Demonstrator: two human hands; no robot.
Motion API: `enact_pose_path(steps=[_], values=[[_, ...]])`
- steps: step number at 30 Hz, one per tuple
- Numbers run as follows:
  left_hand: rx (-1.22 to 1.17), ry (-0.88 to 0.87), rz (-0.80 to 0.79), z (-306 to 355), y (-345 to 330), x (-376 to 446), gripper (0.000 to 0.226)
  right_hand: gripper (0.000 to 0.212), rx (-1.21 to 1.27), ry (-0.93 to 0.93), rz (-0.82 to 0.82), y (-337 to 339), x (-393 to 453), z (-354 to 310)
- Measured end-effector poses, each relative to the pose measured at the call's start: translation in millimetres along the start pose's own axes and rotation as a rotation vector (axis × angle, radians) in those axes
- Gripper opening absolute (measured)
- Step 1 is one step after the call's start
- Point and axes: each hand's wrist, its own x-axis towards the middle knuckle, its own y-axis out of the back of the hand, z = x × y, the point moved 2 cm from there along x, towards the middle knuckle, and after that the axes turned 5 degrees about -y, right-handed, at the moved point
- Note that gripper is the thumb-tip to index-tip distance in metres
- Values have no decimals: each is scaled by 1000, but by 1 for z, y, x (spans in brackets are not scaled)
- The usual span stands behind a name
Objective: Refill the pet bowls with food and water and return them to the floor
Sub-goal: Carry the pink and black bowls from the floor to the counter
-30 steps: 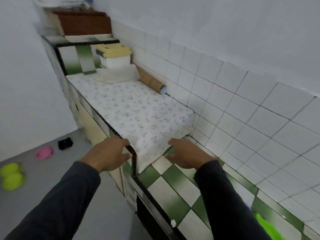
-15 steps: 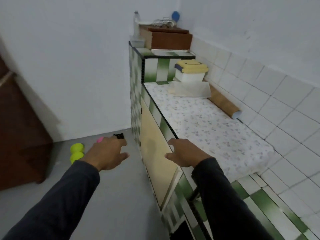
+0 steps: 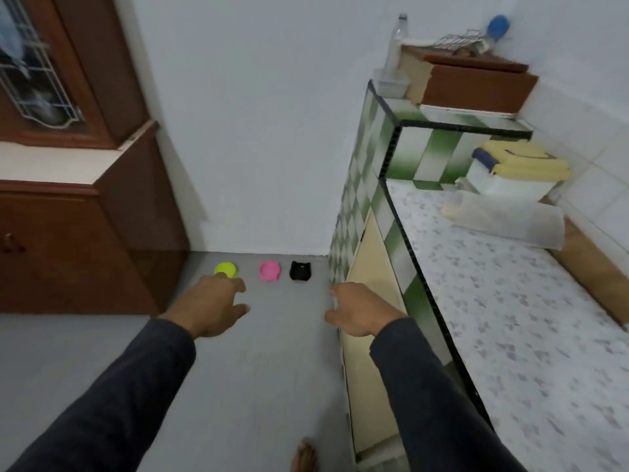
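Observation:
Three small pet bowls stand in a row on the grey floor against the far wall: a yellow-green bowl, a pink bowl and a black cat-shaped bowl. My left hand is stretched forward in the air, palm down, fingers relaxed, holding nothing; it partly covers the yellow-green bowl in the view. My right hand is also held out empty with loose fingers, beside the counter's front.
A tiled counter with a flowered cloth runs along the right; on it stand a yellow-lidded white tub and a rolled sheet. A brown wooden cabinet stands at left. My bare foot shows below.
The view has swung left from the counter top to the floor and far wall. Both hands have come off the counter edge and now hang over the floor; the bowls are now centred.

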Motion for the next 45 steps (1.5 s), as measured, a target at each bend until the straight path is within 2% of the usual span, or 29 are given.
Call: enact_pose_path(steps=[7, 13, 17, 32, 45], values=[[-21, 68, -18, -26, 13, 85, 46, 63, -21, 40, -63, 31, 104, 0], [-36, 115, -41, -50, 16, 155, 46, 59, -50, 45, -81, 55, 187, 0], [-43, 136, -48, -70, 14, 203, 45, 48, -58, 41, -83, 66, 240, 2], [-98, 83, -218, -159, 7, 425, 49, 49, -30, -74, -141, 99, 447, -15], [-139, 77, -259, -202, -12, 565, 45, 45, 125, -149, -190, 100, 593, 5]])
